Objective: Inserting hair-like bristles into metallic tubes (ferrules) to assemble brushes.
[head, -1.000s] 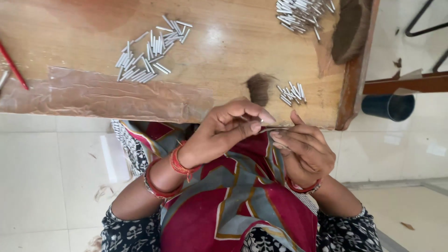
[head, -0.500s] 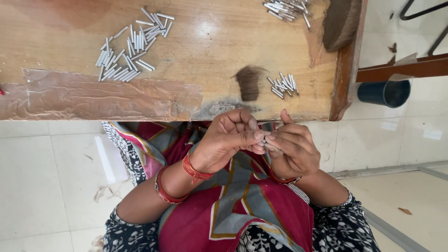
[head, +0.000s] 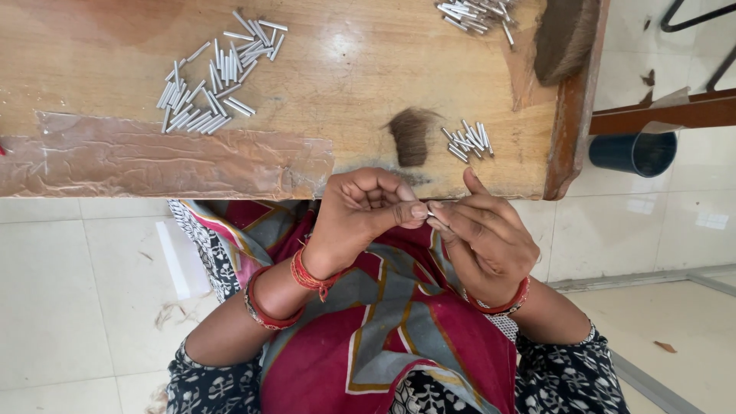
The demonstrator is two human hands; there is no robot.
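Currently pinching a small silver metal tube (head: 434,217) between left hand (head: 366,212) and right hand (head: 484,239), fingertips pressed together around it. Tube thin, mostly hidden. Just beyond the hands: dark hair tuft (head: 411,135), small tube pile (head: 468,139) on wooden table (head: 337,84).

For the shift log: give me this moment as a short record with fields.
left hand: pinching a small metal tube at its fingertips
right hand: touching the same tube
nearest on table: tuft of brown hair, small pile of tubes
further off: large pile of tubes, far pile
surface: wooden table
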